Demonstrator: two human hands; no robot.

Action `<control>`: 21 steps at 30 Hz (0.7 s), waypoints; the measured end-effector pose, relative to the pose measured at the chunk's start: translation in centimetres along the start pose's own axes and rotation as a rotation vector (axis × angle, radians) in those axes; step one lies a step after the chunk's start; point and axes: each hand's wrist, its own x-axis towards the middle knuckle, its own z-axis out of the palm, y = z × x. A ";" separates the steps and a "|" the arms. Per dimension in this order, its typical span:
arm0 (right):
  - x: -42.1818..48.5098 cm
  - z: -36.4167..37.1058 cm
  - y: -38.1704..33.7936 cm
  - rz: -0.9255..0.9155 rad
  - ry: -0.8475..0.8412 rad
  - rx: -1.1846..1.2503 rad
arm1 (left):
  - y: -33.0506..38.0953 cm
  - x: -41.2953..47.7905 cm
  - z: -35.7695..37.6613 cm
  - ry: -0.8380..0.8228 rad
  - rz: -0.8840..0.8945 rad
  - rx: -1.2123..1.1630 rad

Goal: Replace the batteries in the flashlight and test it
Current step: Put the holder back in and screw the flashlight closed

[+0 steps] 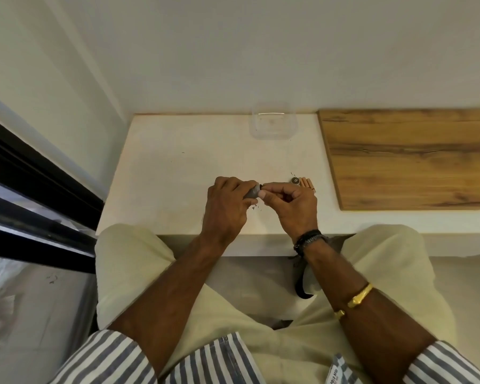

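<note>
My left hand [227, 202] grips a small grey flashlight [252, 192] over the white table, its open end pointing right. My right hand [288, 202] sits right against that end, thumb and fingers pinching something small and dark there; what it is cannot be made out. Just beyond my right hand, several copper-coloured batteries [306, 182] lie side by side on the table. A small dark round cap [294, 180] lies at their left end. Most of the flashlight body is hidden inside my left fist.
A clear plastic container [273, 123] stands at the back edge of the white table [178, 167]. A wooden board [410, 156] covers the right part. Small dark specks lie near the hands. A dark window frame [34, 189] runs along the left.
</note>
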 end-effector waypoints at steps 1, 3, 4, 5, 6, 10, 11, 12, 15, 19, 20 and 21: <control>0.2 -0.1 0.2 -0.003 0.008 0.000 | 0.0 0.0 0.0 -0.006 -0.009 0.002; 1.0 -0.5 0.7 0.029 0.081 0.007 | -0.2 0.1 0.1 -0.025 -0.031 0.005; 1.6 -1.0 1.1 0.066 0.132 0.016 | -0.3 0.2 0.1 -0.032 -0.037 0.005; 2.2 -1.5 1.5 0.107 0.179 0.023 | -0.4 0.1 0.1 -0.038 -0.038 0.002; 2.8 -2.1 2.0 0.139 0.220 0.008 | -0.4 0.1 0.1 -0.043 -0.038 -0.001; 4.7 -3.9 3.9 0.116 0.300 -0.314 | -0.6 0.1 0.3 -0.077 -0.034 0.012; 5.1 -4.1 4.2 0.106 0.292 -0.406 | -0.6 0.1 0.3 -0.085 -0.030 0.016; 5.5 -4.3 4.6 0.110 0.272 -0.482 | -0.5 0.0 0.4 -0.093 -0.024 0.019; 6.1 -4.1 5.5 0.138 0.183 -0.653 | -0.4 -0.1 0.5 -0.107 -0.001 0.029; 6.5 -3.4 6.0 0.129 0.134 -0.737 | -0.4 -0.1 0.7 -0.107 0.006 0.023; 6.6 -3.2 6.1 0.127 0.131 -0.762 | -0.4 -0.1 0.8 -0.112 0.011 0.024; 6.7 -3.1 6.2 0.124 0.124 -0.786 | -0.4 -0.2 0.9 -0.117 0.016 0.026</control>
